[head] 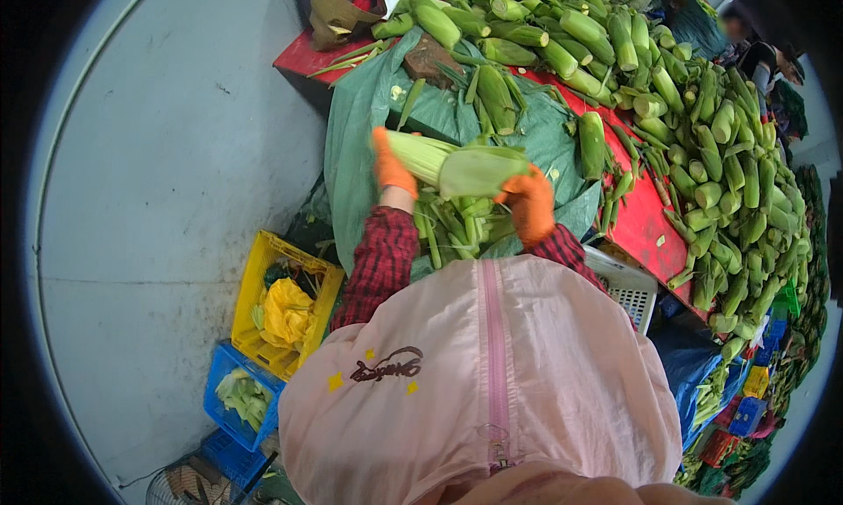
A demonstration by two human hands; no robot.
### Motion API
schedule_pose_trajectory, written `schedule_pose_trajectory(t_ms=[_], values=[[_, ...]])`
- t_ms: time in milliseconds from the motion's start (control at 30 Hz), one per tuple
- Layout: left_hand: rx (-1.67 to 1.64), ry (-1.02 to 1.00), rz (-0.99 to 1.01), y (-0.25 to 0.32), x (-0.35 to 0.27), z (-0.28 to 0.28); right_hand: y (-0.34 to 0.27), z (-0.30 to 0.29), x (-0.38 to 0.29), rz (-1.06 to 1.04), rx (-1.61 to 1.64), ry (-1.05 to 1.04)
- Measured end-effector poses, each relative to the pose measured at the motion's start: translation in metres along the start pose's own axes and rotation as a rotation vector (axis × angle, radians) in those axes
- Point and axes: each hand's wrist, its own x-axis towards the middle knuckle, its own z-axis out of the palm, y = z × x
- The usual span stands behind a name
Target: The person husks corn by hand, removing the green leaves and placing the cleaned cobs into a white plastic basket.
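An ear of corn with pale green husk [421,156] lies crosswise between my hands, over a green plastic sheet. My left hand [393,166], in an orange glove, grips its left end. At the other end my right hand [530,202], also gloved in orange, holds a broad husk leaf [477,172] that wraps the ear's right part. Stripped husks [461,225] lie in a heap below the ear. Beyond it, a green unhusked ear [496,100] rests on the green sheet [355,149] near a brown block [431,60]. Another ear [591,146] stands to the right.
A large pile of unhusked corn [658,77] covers much of the red table [649,241]. A yellow crate [247,307] and a blue crate [214,393] stand at the lower left, beside the wall. A white basket [632,294] is at my right. Another person [757,64] is at the far right.
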Motion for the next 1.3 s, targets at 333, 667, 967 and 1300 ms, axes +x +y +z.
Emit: schedule_pose_trajectory(t_ms=[333, 667, 967, 1300], values=[[0.459, -0.344, 0.090, 0.050, -0.051, 0.046, -0.015, -0.012, 0.032, -0.036, -0.750, -0.121], [0.497, -0.886, -0.125, 0.047, -0.079, 0.064, -0.030, 0.042, 0.054, 0.056, -0.690, -0.516], [0.597, -0.589, 0.113, 0.010, -0.089, 0.057, -0.006, 0.026, 0.046, 0.133, -0.516, -0.039], [0.211, -0.359, 0.132, 0.006, -0.076, 0.051, 0.017, -0.031, 0.042, 0.109, 0.098, 0.180]])
